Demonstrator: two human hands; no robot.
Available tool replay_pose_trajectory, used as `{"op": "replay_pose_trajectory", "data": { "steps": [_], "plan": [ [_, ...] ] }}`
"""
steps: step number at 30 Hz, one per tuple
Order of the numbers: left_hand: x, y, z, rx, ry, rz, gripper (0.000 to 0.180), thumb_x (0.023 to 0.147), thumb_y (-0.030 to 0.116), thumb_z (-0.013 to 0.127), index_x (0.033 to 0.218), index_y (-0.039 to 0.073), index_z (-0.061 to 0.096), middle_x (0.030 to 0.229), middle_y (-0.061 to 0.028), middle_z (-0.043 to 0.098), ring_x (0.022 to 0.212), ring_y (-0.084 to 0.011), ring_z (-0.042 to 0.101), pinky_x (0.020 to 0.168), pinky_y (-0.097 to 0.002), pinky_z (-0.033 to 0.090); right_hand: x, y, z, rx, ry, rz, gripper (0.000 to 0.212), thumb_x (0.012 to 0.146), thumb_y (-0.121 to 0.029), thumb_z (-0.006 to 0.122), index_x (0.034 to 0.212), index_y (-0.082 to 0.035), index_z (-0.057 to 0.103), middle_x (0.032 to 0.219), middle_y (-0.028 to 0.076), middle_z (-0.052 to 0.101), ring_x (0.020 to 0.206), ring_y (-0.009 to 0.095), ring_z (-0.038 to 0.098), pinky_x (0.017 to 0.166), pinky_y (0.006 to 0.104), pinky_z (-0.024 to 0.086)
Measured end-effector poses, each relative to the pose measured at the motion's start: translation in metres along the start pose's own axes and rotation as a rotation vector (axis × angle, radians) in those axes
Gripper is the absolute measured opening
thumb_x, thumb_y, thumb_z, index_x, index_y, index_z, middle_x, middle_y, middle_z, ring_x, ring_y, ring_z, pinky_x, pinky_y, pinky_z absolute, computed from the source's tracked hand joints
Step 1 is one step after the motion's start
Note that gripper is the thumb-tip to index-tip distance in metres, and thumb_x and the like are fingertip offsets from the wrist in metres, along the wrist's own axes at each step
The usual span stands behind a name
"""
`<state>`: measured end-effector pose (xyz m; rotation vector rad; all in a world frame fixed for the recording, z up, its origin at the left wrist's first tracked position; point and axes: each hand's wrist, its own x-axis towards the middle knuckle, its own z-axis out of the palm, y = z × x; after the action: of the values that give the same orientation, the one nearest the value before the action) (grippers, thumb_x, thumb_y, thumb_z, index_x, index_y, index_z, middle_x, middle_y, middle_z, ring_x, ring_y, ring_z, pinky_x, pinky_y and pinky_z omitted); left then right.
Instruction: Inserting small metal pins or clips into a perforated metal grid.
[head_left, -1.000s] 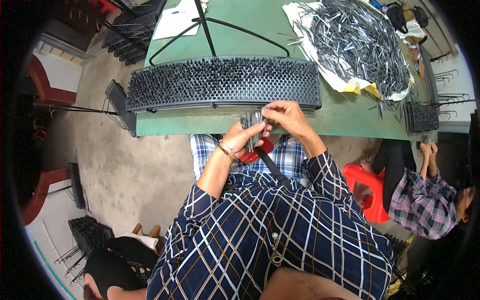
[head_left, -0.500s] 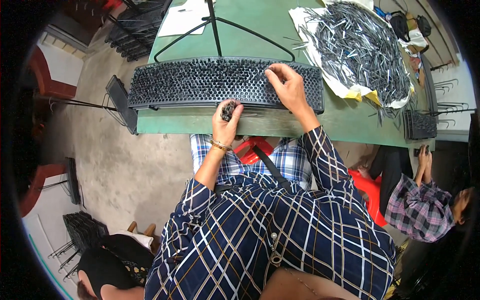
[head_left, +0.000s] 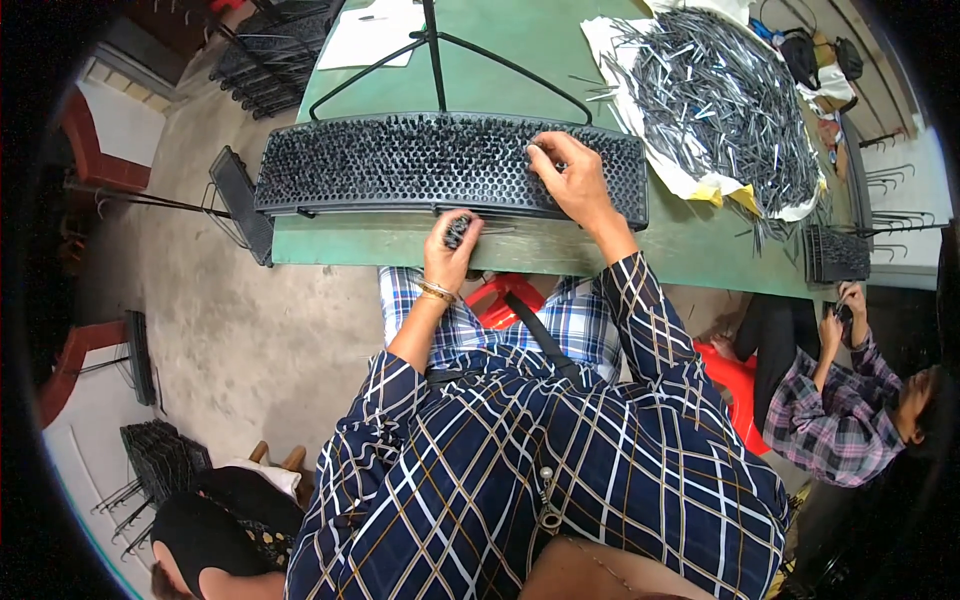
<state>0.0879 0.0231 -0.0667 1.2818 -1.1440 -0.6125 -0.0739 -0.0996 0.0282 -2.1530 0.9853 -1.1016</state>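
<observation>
A long black perforated rack [head_left: 400, 165] full of upright metal pins lies across the near side of the green table [head_left: 690, 245]. My left hand [head_left: 450, 250] sits at the table's front edge, closed around a small bundle of metal pins [head_left: 458, 230]. My right hand [head_left: 572, 178] rests on top of the rack toward its right end, fingertips pinched on a pin at the rack's surface. Both forearms come up from my plaid-sleeved body below.
A big heap of loose metal pins [head_left: 720, 95] lies on white sheeting at the back right. A black wire stand [head_left: 440, 50] and white paper [head_left: 375, 25] sit behind the rack. A smaller black rack [head_left: 838, 255] is at the right. Another person in plaid [head_left: 850, 400] sits at right; a red stool [head_left: 500, 295] is under me.
My hands, together below the table edge a second ago, have parted: the right went up onto the rack and shifted left along it, the left rose to the table edge with the pins.
</observation>
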Motion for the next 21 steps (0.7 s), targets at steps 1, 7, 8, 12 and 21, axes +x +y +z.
{"op": "replay_pose_trajectory", "data": {
  "steps": [1, 7, 8, 12, 21],
  "plan": [
    [0.000, -0.001, 0.000, -0.100, 0.063, -0.110, 0.009, 0.082, 0.005, 0.064, 0.089, 0.002, 0.059, 0.081, -0.0031, 0.061, 0.074, -0.0125, 0.057, 0.070, -0.0260, 0.046, 0.000, 0.000, 0.001, 0.000, 0.015, -0.024, 0.013, 0.084, -0.009, 0.061, 0.090, 0.002, 0.060, 0.078, 0.008, 0.063, 0.066, 0.013, 0.064, 0.058, 0.0239, 0.048],
    [0.001, 0.060, 0.001, -0.513, -0.007, -0.472, 0.014, 0.087, 0.020, 0.061, 0.086, 0.006, 0.058, 0.074, -0.0004, 0.059, 0.067, -0.0090, 0.056, 0.059, -0.0232, 0.049, 0.001, 0.003, 0.000, 0.003, 0.032, -0.046, 0.013, 0.084, -0.009, 0.061, 0.090, 0.003, 0.060, 0.079, 0.009, 0.063, 0.066, 0.014, 0.064, 0.058, 0.0247, 0.048],
    [-0.001, 0.070, 0.000, -0.641, -0.025, -0.674, 0.014, 0.087, 0.021, 0.062, 0.086, 0.008, 0.058, 0.074, -0.0004, 0.059, 0.068, -0.0101, 0.057, 0.057, -0.0238, 0.050, 0.000, 0.004, 0.001, 0.020, 0.018, -0.036, 0.013, 0.083, -0.008, 0.061, 0.091, 0.003, 0.060, 0.080, 0.009, 0.063, 0.066, 0.014, 0.064, 0.058, 0.0250, 0.048],
    [-0.014, 0.081, -0.001, -0.902, -0.141, -1.016, 0.014, 0.086, 0.023, 0.063, 0.087, 0.011, 0.058, 0.075, -0.0006, 0.058, 0.068, -0.0114, 0.057, 0.052, -0.0231, 0.047, -0.001, 0.000, 0.002, -0.021, 0.035, -0.018, 0.013, 0.080, -0.010, 0.065, 0.087, 0.001, 0.064, 0.080, 0.008, 0.061, 0.062, 0.013, 0.060, 0.056, 0.0246, 0.047],
    [-0.023, 0.079, 0.003, -0.906, -0.307, -1.007, 0.016, 0.086, 0.013, 0.060, 0.101, 0.007, 0.056, 0.081, -0.0019, 0.058, 0.071, -0.0097, 0.056, 0.053, -0.0205, 0.046, -0.007, -0.005, 0.001, -0.161, 0.041, -0.008, 0.017, 0.077, -0.014, 0.068, 0.089, -0.001, 0.067, 0.088, 0.009, 0.059, 0.058, 0.013, 0.055, 0.054, 0.0257, 0.045]
  ]
}}
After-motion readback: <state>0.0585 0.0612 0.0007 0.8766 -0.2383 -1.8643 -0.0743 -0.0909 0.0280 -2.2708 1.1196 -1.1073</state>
